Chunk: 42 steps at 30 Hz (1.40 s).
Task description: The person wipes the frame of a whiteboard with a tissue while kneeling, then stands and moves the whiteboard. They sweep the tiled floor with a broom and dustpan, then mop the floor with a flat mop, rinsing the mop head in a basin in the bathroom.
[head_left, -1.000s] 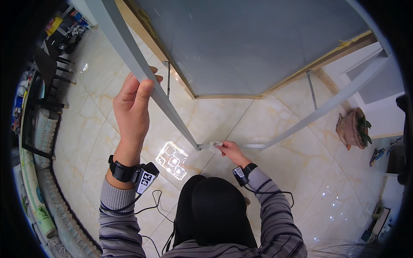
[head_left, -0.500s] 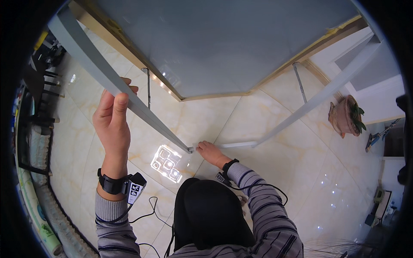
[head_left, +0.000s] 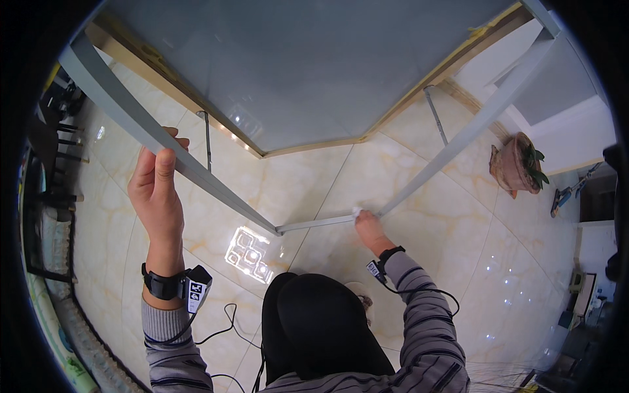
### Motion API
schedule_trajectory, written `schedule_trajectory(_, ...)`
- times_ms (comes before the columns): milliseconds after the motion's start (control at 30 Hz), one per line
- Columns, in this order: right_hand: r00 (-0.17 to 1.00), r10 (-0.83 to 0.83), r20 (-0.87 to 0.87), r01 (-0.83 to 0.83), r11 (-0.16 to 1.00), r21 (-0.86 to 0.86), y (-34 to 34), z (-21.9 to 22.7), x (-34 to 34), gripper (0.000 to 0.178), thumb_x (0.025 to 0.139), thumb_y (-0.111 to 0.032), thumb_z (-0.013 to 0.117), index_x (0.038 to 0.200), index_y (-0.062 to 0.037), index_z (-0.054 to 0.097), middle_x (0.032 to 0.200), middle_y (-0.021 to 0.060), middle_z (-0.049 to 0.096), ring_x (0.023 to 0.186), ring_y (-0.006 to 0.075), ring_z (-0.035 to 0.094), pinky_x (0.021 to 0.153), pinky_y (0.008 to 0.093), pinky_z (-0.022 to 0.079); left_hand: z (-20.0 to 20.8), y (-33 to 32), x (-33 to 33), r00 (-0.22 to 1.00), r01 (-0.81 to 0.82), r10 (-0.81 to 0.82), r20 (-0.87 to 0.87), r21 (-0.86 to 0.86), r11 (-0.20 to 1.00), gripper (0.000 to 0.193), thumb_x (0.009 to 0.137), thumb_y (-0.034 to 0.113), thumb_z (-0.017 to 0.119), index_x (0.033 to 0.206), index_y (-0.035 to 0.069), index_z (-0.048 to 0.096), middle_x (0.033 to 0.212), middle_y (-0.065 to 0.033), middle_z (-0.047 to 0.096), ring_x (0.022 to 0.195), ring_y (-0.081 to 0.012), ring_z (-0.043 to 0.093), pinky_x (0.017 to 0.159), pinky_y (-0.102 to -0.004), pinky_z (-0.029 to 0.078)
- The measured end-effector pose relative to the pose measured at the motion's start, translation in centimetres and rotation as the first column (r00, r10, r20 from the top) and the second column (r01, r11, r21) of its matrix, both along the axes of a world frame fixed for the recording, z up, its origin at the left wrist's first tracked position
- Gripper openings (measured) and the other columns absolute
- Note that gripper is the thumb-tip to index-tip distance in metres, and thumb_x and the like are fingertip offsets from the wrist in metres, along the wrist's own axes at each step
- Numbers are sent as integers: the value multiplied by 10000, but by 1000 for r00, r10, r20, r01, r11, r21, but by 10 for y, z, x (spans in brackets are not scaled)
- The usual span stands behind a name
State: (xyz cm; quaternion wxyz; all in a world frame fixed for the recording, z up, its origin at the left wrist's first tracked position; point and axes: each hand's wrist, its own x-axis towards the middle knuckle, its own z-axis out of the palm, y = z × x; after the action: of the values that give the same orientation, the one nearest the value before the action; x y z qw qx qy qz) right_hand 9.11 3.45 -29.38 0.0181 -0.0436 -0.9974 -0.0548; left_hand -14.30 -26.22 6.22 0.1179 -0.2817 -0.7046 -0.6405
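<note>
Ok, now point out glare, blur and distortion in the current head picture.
Head view: a bright light reflection glares off the glossy floor; head view: the right hand looks slightly blurred; head view: the grey frame's left bar bends near the dark round rim.

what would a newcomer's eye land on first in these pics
Probably the big dark grey panel with wood-coloured edging, filling the top centre. Next comes the pale grey frame on its near side, with the left hand gripping the left bar and the right hand holding a small white wad near the bottom bar's right end. At the right, a potted plant stands out.
</note>
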Motion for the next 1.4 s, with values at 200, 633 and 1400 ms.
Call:
schedule_trajectory(200, 957, -291, -1, 286, 938, 195, 18, -4, 4, 95, 682, -102, 570, 691, -35, 637, 758, 97, 567, 749, 232, 577, 672, 313, 492, 0, 0, 0, 1000, -5, 5, 0, -2, 1000, 310, 907, 259, 540, 1071, 2, 600, 985, -55, 609, 892, -145, 585, 771, -271, 444)
schedule_trajectory(633, 815, -394, 424, 370, 918, 143, 10, -10, 34, 150, 766, -113, 539, 768, -95, 688, 800, 59, 659, 816, 221, 622, 688, 357, 478, 2, 2, 2, 999, -34, 34, 11, -30, 999, 307, 909, 248, 539, 1081, 1, 597, 961, -51, 613, 880, -134, 581, 776, -265, 442)
schedule_trajectory(1400, 315, -779, 542, 281, -469, -837, 40, -108, 30, 60, 741, -64, 604, 716, -12, 617, 584, 34, 577, 481, 115, 537, 428, 245, 423, -5, -3, -5, 999, -49, 49, -4, 16, 999, 312, 932, 233, 494, 1086, -26, 576, 949, -88, 626, 866, -143, 580, 803, -273, 430)
